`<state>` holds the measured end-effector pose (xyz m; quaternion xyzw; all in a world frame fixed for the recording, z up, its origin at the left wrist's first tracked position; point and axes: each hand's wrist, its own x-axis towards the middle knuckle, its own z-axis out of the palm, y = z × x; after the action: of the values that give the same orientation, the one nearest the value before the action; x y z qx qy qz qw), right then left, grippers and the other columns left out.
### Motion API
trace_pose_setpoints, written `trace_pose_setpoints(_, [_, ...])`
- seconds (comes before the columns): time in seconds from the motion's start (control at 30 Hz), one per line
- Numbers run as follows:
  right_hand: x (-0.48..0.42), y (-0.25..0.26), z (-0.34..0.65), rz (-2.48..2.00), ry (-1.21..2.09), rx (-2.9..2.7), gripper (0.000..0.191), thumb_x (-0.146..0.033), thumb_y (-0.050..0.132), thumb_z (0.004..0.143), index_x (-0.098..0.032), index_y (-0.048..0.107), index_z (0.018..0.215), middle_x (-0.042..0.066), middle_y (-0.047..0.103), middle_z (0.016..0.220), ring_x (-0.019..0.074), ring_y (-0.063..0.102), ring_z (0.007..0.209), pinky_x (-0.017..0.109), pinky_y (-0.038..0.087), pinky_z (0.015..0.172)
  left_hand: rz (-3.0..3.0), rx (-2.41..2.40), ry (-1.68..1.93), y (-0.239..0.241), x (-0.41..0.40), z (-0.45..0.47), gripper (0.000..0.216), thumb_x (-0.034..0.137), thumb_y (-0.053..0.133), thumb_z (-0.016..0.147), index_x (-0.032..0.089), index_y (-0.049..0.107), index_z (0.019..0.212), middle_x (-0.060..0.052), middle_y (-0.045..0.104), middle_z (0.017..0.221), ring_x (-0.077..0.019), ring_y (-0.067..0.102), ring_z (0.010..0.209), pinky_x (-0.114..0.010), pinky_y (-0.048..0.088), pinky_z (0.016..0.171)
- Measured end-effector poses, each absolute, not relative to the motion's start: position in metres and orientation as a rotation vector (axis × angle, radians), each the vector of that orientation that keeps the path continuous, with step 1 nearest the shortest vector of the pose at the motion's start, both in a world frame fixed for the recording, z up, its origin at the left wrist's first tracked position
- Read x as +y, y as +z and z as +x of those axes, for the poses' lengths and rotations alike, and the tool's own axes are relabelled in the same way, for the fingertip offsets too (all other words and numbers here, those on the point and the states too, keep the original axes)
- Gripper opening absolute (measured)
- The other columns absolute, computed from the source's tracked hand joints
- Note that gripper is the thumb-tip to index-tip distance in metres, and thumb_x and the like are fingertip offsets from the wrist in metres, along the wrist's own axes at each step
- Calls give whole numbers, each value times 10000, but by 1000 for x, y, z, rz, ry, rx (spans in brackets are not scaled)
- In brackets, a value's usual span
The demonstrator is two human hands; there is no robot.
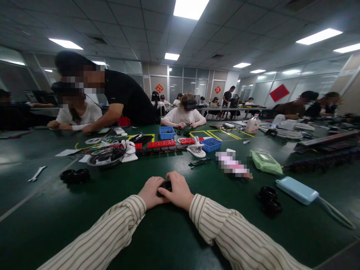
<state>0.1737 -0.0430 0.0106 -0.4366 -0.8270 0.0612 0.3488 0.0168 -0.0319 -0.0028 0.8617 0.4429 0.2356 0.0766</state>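
Office-like workshop; green worktable [109,185]; glass partitions [176,81]

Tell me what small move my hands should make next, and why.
I'd probably ease the right hand slightly aside while the left hand steadies the black part: both hands are around it and hide most of it, so this should give a clearer look.

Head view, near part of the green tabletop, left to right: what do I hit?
Wrench → left pair of black round parts → left hand → black part between the hands → right hand → right pair of black round parts → light-blue device with strap.
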Motion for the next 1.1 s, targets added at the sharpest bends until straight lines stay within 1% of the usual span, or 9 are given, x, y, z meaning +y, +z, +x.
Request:
trace_pose_setpoints(0.13, [-41, 8, 171, -1172, 133, -2149, 287, -392, 598, 718, -176, 471, 860, 32, 490, 848, 175, 466, 806, 312, 370, 722, 2563, 1336, 665, -3, -30, 17, 238, 309, 647, 616, 165, 544, 775, -36, 542, 819, -210, 501, 792, -337, 410, 749])
trace_pose_setpoints(0.37, [-39, 13, 174, -935, 231, -2263, 145, -186, 559, 711, -178, 512, 848, 30, 526, 865, 168, 473, 846, 308, 368, 775, 2492, 1283, 706, -6, -26, 14, 323, 277, 642, 631, 145, 577, 919, -72, 555, 926, -228, 500, 884, -341, 405, 813])
trace_pose_setpoints(0.43, [-40, 14, 175, -880, 257, -2269, 204, -122, 514, 697, -173, 512, 895, 39, 541, 895, 173, 477, 862, 318, 365, 794, 2494, 1280, 717, -8, -24, 13, 315, 282, 644, 634, 142, 584, 911, -77, 557, 936, -232, 500, 893, -343, 402, 821])
trace_pose_setpoints(0.5, [-41, 14, 175, -873, 254, -2228, 292, -128, 509, 694, -164, 490, 983, 57, 543, 962, 188, 474, 907, 338, 356, 823, 2504, 1286, 728, -10, -24, 12, 321, 304, 653, 634, 143, 582, 903, -77, 558, 950, -235, 501, 899, -352, 397, 830])
trace_pose_setpoints(0.6, [-41, 11, 175, -977, 224, -2129, 353, -255, 546, 731, -151, 457, 1056, 80, 533, 1010, 215, 469, 951, 371, 343, 843, 2507, 1306, 756, -11, -25, 12, 424, 390, 669, 627, 149, 553, 956, -71, 554, 969, -238, 503, 909, -368, 388, 843])
trace_pose_setpoints(0.7, [-39, 7, 174, -1129, 211, -2051, 369, -374, 558, 745, -149, 465, 1021, 78, 538, 952, 223, 484, 909, 376, 353, 805, 2515, 1339, 780, -9, -28, 14, 518, 455, 678, 605, 155, 526, 999, -66, 554, 958, -244, 502, 915, -380, 383, 847])
trace_pose_setpoints(0.8, [-38, 6, 173, -1188, 195, -2054, 369, -414, 601, 707, -159, 479, 944, 60, 531, 899, 214, 489, 855, 355, 363, 759, 2544, 1345, 763, -7, -29, 14, 453, 425, 678, 611, 158, 543, 951, -63, 558, 936, -241, 505, 900, -380, 382, 844])
trace_pose_setpoints(0.93, [-38, 9, 171, -1185, 198, -2094, 256, -351, 615, 698, -171, 489, 829, 38, 519, 840, 190, 482, 803, 322, 369, 715, 2551, 1345, 736, -5, -30, 14, 348, 367, 662, 634, 155, 568, 893, -65, 561, 920, -232, 506, 883, -369, 388, 837])
trace_pose_setpoints(1.1, [-39, 13, 172, -992, 271, -2192, 151, -159, 551, 693, -172, 514, 839, 33, 522, 843, 178, 478, 825, 316, 373, 755, 2548, 1384, 644, -5, -28, 16, 413, 391, 642, 647, 155, 544, 972, -68, 562, 939, -230, 513, 889, -378, 404, 826])
